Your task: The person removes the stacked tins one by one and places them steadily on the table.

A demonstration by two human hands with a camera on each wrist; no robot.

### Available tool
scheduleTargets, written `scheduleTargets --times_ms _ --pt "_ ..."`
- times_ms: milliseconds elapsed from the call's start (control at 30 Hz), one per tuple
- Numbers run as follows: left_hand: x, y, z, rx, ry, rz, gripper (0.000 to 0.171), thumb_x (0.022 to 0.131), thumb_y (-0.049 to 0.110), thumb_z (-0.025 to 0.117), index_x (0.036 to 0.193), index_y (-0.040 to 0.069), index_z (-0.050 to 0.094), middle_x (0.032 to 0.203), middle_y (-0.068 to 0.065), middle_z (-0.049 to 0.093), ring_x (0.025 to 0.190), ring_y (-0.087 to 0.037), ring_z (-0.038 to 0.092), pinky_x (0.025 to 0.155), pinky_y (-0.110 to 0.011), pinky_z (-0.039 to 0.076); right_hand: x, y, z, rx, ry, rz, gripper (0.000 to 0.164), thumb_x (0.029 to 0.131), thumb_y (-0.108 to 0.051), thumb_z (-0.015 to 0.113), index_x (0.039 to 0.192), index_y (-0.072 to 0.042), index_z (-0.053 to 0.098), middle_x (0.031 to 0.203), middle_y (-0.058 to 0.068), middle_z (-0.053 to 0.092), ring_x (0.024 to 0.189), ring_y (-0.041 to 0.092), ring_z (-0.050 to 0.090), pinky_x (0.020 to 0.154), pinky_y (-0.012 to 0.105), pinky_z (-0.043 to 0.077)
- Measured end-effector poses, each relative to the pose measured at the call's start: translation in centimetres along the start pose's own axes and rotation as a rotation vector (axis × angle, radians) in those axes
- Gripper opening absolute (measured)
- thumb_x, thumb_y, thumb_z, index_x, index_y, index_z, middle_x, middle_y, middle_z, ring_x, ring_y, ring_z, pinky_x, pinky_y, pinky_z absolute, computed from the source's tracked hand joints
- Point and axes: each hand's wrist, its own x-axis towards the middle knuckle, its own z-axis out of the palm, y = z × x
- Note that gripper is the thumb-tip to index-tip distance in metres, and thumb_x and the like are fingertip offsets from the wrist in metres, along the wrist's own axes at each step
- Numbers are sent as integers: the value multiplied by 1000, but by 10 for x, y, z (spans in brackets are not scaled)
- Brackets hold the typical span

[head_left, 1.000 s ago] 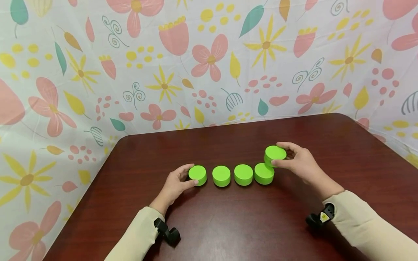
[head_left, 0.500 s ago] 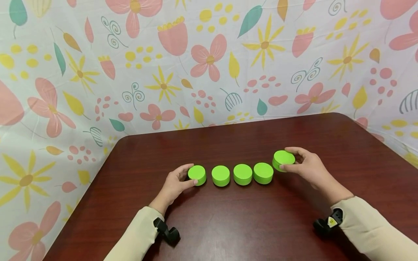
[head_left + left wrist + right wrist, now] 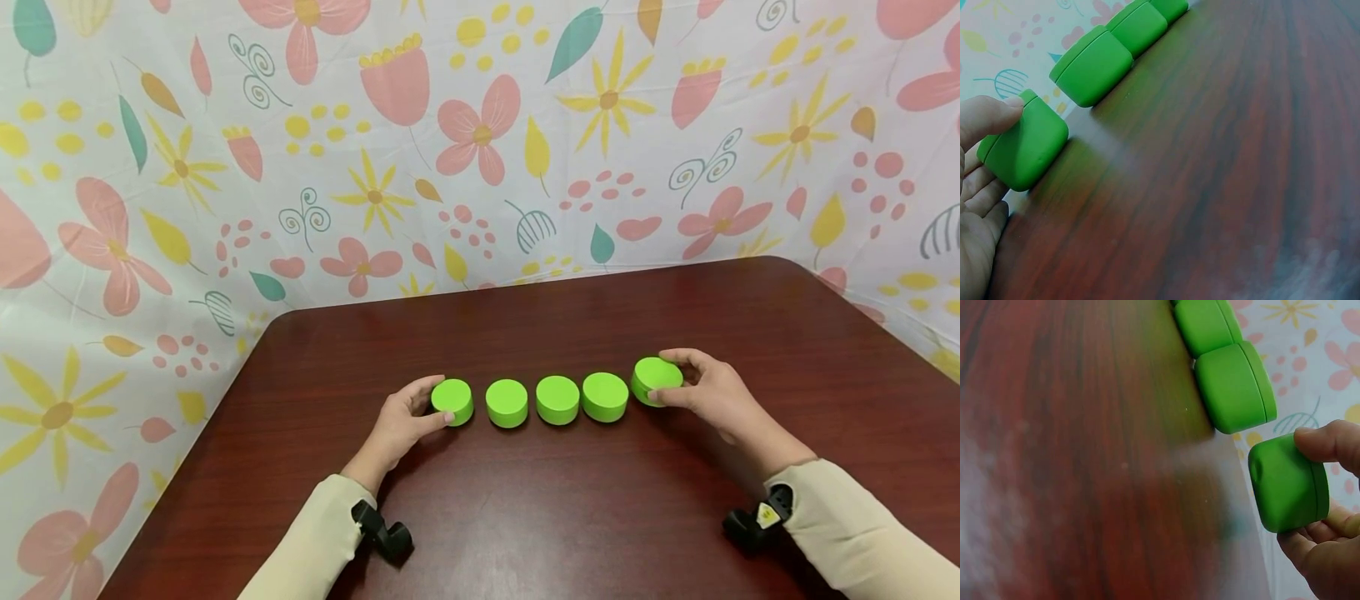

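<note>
Several bright green, round lidded containers form a sideways row on the table. My left hand holds the leftmost container, thumb on the near side and fingers behind; the left wrist view shows the thumb on this container near its lid seam. At the row's right end, my right hand grips another container between thumb and fingers. The right wrist view shows a small dent in that container; I cannot tell whether it touches the table. Between the hands stand three more, including a middle container.
The dark reddish-brown wooden table has a shiny top and rounded far corners. Behind it hangs a white cloth printed with flowers and leaves. A black camera mount is strapped to the left sleeve, another camera mount to the right.
My right hand has carried its container rightward and down, from above the neighbouring container to a spot beside it. My left hand stays on the leftmost container.
</note>
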Motion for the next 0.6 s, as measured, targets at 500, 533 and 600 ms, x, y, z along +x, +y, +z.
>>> scheduleTargets --times_ms 500,533,600 --pt "6 -15 -2 2 6 27 60 79 2 71 134 4 47 134 -12 52 128 -24 44 94 -32 45 2 9 4 68 -42 -8 68 76 -12 75 131 8 40 102 2 57 81 -3 54 66 19 48" --pt "6 -15 -2 2 5 27 60 79 2 71 134 4 47 134 -12 52 128 -24 43 94 -31 45 2 9 4 71 -42 -8 68 76 -11 75 131 8 40 102 1 56 81 -4 54 66 18 48" --pt "7 -14 -3 2 -1 28 60 80 2 70 135 4 46 134 -12 51 128 -24 43 92 -28 46 1 9 4 78 -43 -9 68 76 -11 74 131 8 40 102 0 56 81 -4 54 67 18 48"
